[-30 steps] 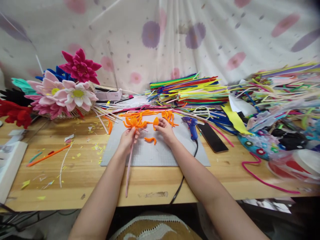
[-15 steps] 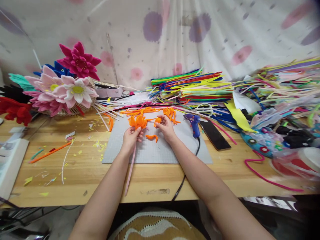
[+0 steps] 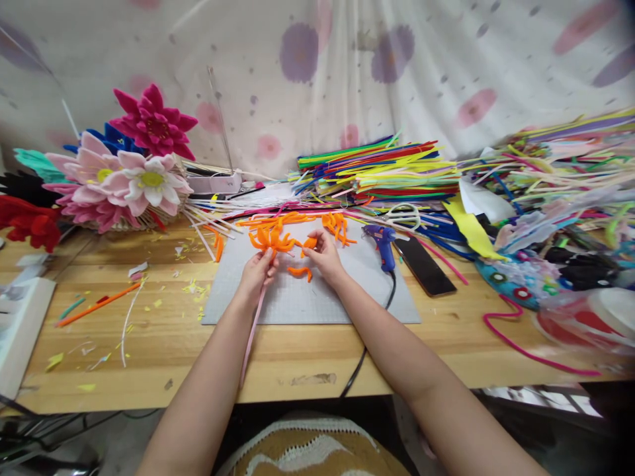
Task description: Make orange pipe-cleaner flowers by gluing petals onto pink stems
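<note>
My left hand (image 3: 258, 271) is closed round the pale pink stem (image 3: 253, 330) of an orange pipe-cleaner flower (image 3: 270, 239), just under its petals. The stem hangs down toward the table's front edge. In my right hand (image 3: 321, 256) the fingertips pinch an orange petal (image 3: 309, 244) close to the flower's right side; whether it touches the flower I cannot tell. Below, a loose curved orange piece (image 3: 300, 272) lies on the grey cutting mat (image 3: 317, 307). More orange petals (image 3: 337, 228) lie at the mat's back edge.
Right of the mat's middle lies a blue glue gun (image 3: 383, 246) with a black cord, beside a phone (image 3: 425, 266) and white-handled scissors (image 3: 403, 215). Bundles of coloured pipe cleaners (image 3: 381, 168) line the back. Finished flowers (image 3: 149, 178) stand at left. Yellow scraps litter the wood.
The flower has turned and tilted, so its petals now spread wider and one reaches toward my right hand. Its stem's lower end has swung left. My right hand still pinches the petal.
</note>
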`<state>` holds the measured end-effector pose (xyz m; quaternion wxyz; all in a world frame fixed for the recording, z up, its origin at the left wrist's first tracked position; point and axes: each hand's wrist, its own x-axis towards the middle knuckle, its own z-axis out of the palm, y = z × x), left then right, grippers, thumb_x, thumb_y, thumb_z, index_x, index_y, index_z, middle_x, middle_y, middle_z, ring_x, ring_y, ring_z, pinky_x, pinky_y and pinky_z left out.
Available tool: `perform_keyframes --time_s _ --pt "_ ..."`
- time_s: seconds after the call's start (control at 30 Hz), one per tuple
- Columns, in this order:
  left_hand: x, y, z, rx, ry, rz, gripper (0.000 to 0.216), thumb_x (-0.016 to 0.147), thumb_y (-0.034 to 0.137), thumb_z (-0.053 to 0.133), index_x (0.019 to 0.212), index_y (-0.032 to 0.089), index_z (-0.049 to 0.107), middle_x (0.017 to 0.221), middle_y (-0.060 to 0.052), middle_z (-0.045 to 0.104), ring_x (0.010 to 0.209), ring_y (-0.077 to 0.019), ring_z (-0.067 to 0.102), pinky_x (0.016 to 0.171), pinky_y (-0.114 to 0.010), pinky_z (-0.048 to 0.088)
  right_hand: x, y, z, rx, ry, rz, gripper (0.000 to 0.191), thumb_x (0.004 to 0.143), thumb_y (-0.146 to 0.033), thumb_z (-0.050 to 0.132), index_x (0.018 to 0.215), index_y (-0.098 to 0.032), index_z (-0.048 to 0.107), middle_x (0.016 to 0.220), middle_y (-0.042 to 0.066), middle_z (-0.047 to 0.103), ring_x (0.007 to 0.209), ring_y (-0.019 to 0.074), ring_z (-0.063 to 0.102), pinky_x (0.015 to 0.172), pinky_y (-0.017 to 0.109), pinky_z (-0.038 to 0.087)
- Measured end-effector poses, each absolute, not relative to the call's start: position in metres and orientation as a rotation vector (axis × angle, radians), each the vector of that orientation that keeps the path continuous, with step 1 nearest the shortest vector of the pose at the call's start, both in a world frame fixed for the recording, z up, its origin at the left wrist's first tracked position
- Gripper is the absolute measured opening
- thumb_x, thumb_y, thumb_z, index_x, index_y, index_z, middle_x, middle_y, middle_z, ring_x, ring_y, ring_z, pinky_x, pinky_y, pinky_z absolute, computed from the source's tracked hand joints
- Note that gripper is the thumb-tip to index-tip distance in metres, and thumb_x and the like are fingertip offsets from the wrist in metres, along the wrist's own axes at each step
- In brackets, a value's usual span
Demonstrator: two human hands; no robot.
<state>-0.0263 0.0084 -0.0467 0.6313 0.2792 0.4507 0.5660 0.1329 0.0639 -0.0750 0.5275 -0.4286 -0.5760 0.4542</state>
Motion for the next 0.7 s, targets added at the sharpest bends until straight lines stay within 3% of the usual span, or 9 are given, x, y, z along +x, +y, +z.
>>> perform_keyframes --time_s 0.2,0.37,0.7 --pt "-0.029 0.005 -0.039 0.577 0.933 1.308 0.028 0.064 0.030 0.072 0.077 0.013 0.054 0.063 0.002 0.054 0.040 0.0002 0.036 0.027 -0.008 0.018 0.136 0.064 -0.078 -1.177 -1.324 0.951 0.030 0.060 -0.020 0.052 0.088 -0.021 0.044 0.083 0.000 0.052 0.077 0.0146 0.052 0.069 0.027 0.045" --pt "-0.031 0.005 -0.036 0.506 0.939 1.330 0.023 0.077 0.033 0.058 0.084 0.011 0.057 0.064 0.000 0.058 0.039 -0.0023 0.040 0.025 -0.011 0.020 0.141 0.065 -0.082 -1.305 -1.364 0.813 0.032 0.057 -0.014 0.046 0.089 -0.021 0.046 0.084 0.000 0.052 0.072 0.0141 0.049 0.070 0.029 0.043" --pt "-0.031 0.004 -0.037 0.625 1.065 1.383 0.023 0.063 0.021 0.073 0.077 0.011 0.058 0.075 -0.007 0.069 0.047 -0.0050 0.053 0.030 -0.012 0.031 0.143 0.065 -0.086 -1.382 -1.422 0.759 0.036 0.056 -0.013 0.045 0.091 -0.020 0.048 0.090 0.002 0.054 0.076 0.0166 0.050 0.078 0.035 0.043"
